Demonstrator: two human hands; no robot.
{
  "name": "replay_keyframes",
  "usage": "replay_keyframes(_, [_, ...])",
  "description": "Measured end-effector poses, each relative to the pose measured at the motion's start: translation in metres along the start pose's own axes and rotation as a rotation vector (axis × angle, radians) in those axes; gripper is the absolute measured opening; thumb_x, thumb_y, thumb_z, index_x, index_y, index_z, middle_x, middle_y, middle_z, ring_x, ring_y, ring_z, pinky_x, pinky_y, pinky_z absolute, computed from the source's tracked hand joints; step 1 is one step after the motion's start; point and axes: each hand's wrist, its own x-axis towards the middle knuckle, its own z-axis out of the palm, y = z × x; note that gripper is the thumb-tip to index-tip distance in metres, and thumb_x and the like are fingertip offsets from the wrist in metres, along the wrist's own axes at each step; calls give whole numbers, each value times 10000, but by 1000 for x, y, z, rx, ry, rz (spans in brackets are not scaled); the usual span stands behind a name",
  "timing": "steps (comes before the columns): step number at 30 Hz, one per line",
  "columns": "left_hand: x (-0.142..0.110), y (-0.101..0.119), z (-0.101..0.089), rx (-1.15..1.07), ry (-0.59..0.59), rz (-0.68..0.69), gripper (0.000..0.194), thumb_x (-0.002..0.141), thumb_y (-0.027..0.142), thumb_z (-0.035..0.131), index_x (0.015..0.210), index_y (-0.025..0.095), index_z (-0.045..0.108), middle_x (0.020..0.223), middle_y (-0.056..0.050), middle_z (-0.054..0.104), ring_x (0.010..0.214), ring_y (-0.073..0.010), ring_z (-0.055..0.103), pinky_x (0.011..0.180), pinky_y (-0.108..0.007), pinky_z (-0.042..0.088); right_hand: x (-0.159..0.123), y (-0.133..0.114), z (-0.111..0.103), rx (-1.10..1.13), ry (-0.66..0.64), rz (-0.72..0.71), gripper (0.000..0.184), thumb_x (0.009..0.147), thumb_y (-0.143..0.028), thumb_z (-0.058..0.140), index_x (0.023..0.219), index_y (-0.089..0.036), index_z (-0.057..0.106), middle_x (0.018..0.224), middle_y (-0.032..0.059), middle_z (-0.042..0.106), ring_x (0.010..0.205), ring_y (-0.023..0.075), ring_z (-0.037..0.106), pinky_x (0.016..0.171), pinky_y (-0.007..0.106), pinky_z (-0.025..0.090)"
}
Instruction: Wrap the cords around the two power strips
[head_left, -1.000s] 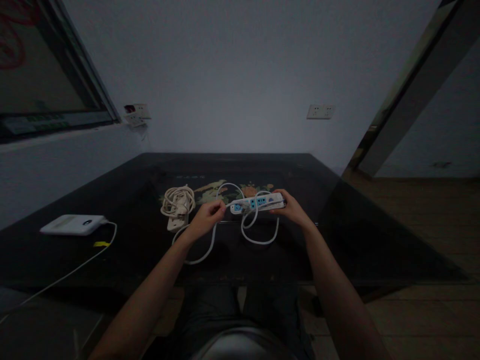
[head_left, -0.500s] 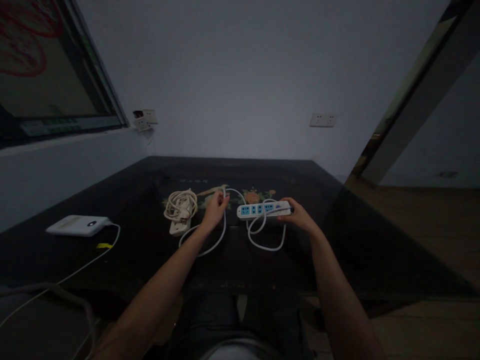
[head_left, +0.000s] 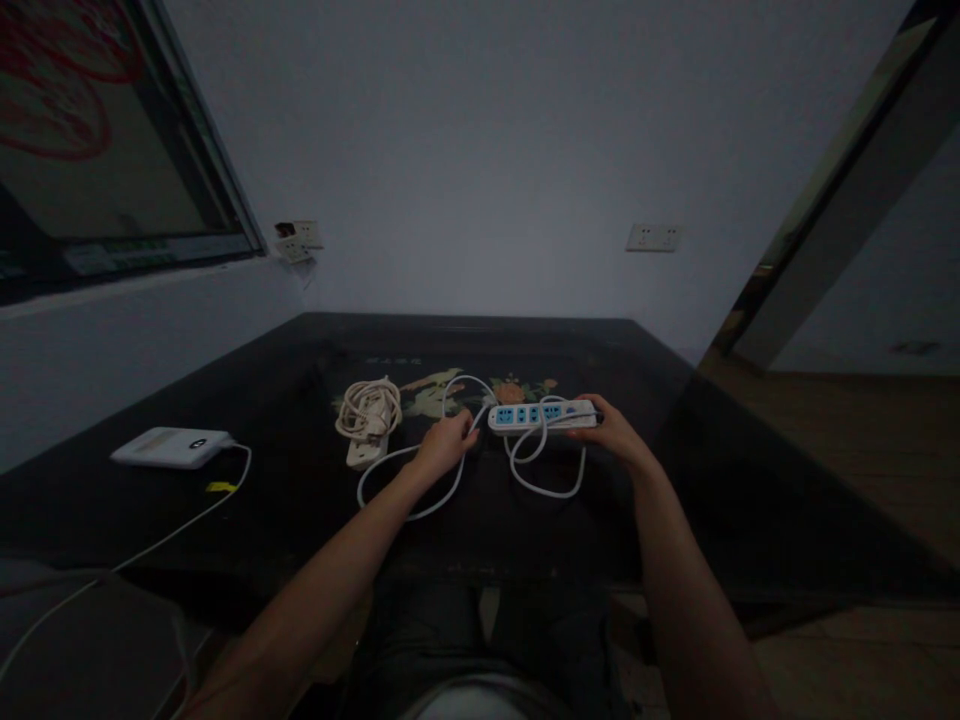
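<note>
My right hand (head_left: 611,428) grips the right end of a white power strip (head_left: 523,417) with blue sockets, held level across the table. A white power cord (head_left: 546,492) loops over and below the strip. My left hand (head_left: 448,441) is closed on another stretch of that cord, just left of the strip. Further left lies a second, cream power strip (head_left: 365,452) with its own cord (head_left: 367,405) coiled and bundled over it.
The dark table (head_left: 540,555) has a painted flower and bird pattern. At its left lies a white power bank (head_left: 176,447) with a cable (head_left: 176,533), near a yellow tag (head_left: 221,487). Wall sockets (head_left: 654,237) are on the wall behind, and a window (head_left: 135,150) is at left.
My left hand has moved right and toward me with the cord, close to the strip's left end. My right hand keeps its grip on the strip. The whole view has shifted slightly.
</note>
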Motion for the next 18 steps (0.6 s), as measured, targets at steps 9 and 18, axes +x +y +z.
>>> replay_keyframes(9, [-32, 15, -36, -305, 209, 205, 177, 866, 339, 467, 802, 182, 516, 634, 20, 560, 550, -113, 509, 547, -219, 356, -2, 0, 0, 45, 21, 78, 574, 485, -233, 784, 997, -229, 524, 798, 1, 612, 691, 178, 591, 543, 265, 487])
replay_keyframes(18, [-57, 28, -30, -59, 49, 667, 210, 883, 308, 439, 752, 181, 544, 564, 23, 551, 509, -98, 519, 529, -207, 356, 3, 9, 1, -8, 34, 27, 602, 479, -282, 793, 1009, -213, 518, 827, 13, 628, 732, 185, 600, 593, 276, 496])
